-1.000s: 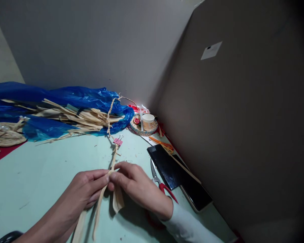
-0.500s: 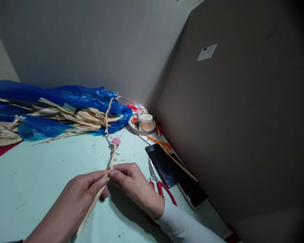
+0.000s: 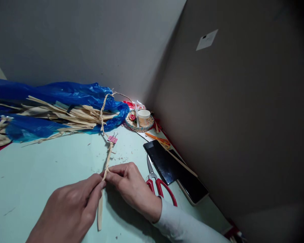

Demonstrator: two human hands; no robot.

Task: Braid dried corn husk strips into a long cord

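My left hand (image 3: 76, 202) pinches a pale dried-leaf strip (image 3: 99, 212), whose flat tail hangs below the fingers toward me. Close beside it, my right hand (image 3: 133, 184) pinches the same twisted work from the right, its fingertips partly hidden behind the strand. Above both hands runs a twisted fibre cord (image 3: 108, 157), leading up to a pink binder clip (image 3: 112, 139) that grips it. Beyond the clip, thinner cord (image 3: 103, 114) rises and arcs over to the right, toward a small woven tray.
Dried strips (image 3: 83, 116) lie in a blue plastic bag (image 3: 73, 92) at the left. A woven tray (image 3: 131, 128) holds a paper cup (image 3: 144, 118). Red-handled scissors (image 3: 152, 175), orange scissors (image 3: 158, 139) and two dark phones (image 3: 162, 162) lie at the right, near a grey partition (image 3: 230, 118).
The left hand has turned knuckles-up and pulled slightly toward me. The strip's tail now hangs more vertically. The right hand stays pinched on the cord; the view shifted a little.
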